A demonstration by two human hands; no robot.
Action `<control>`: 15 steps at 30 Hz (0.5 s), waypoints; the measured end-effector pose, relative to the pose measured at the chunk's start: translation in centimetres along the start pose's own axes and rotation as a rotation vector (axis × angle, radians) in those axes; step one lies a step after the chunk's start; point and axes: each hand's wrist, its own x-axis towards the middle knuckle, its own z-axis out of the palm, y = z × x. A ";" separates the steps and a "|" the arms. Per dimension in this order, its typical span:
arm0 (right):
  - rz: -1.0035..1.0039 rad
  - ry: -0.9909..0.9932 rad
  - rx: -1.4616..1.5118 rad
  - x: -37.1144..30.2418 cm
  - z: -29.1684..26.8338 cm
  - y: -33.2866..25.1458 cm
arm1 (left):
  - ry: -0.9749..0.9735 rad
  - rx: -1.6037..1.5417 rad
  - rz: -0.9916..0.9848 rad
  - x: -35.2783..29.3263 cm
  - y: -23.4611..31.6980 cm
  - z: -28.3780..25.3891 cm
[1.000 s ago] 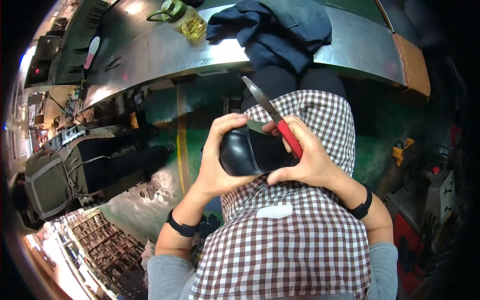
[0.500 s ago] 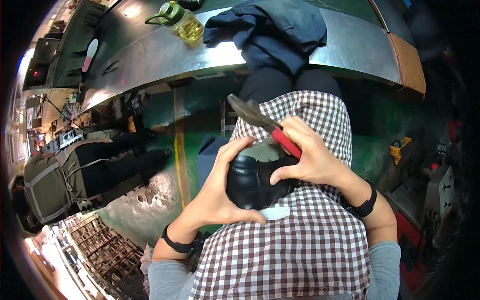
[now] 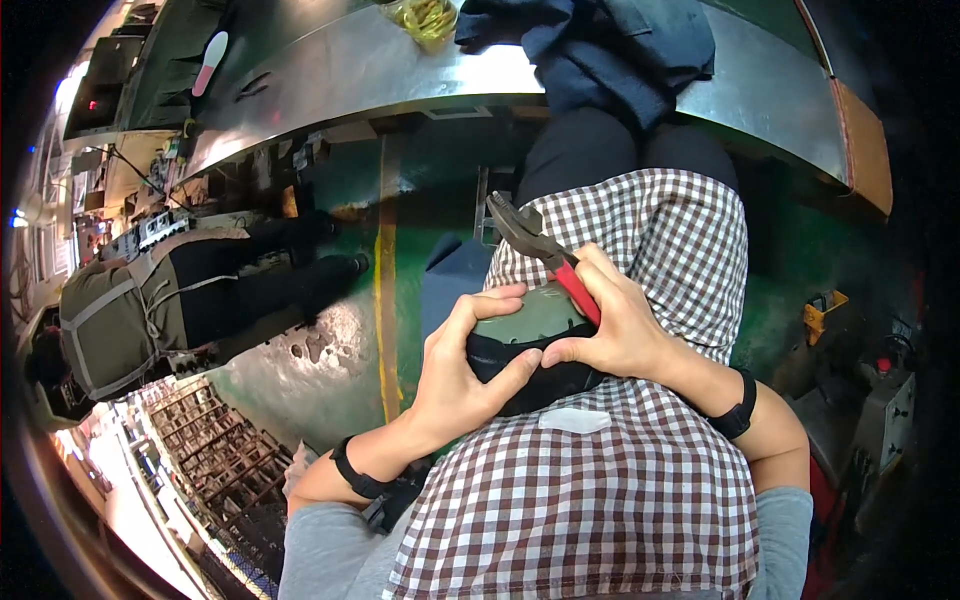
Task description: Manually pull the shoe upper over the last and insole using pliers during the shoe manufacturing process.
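On my lap rests a black leather shoe upper (image 3: 540,385) fitted over a green shoe last (image 3: 535,315), its far and lower parts hidden. My left hand (image 3: 462,365) is closed round its left side, fingers over the far edge and thumb pressed on the black leather. In the grip of my right hand (image 3: 622,325) is a pair of lasting pincers (image 3: 535,240) with red handles, the dark jaws pointing up and left, off the shoe. The right thumb presses on the upper beside the left thumb. A white patch (image 3: 574,420) shows on my checked apron (image 3: 580,500) below the shoe.
Ahead is a metal bench (image 3: 390,85) with a dark blue garment (image 3: 600,60), a clear bottle (image 3: 425,20) and a pink-and-white tool (image 3: 209,65). Another person (image 3: 130,320) is at the left, near a rack (image 3: 215,460). A grey machine (image 3: 885,420) stands at the right.
The shoe has tilted, showing more of the green last and less black leather. My left thumb has moved up onto the upper, meeting the right thumb. The pincers stay in my right hand.
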 end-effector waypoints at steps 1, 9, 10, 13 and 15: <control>-0.048 0.057 -0.028 0.0 0.1 0.0 | 0.017 -0.008 -0.010 -0.1 -0.1 0.1; -0.074 0.084 -0.076 -0.1 0.7 0.4 | 0.079 -0.045 -0.047 0.2 -0.6 0.6; -0.073 0.090 -0.079 0.0 0.8 0.5 | 0.081 -0.044 -0.077 0.3 -0.8 0.6; -0.080 0.104 -0.109 0.7 0.5 0.6 | 0.102 -0.076 -0.091 0.7 -0.9 0.6; -0.010 0.000 -0.044 1.0 -0.2 0.7 | 0.137 -0.074 -0.119 1.1 -0.7 0.7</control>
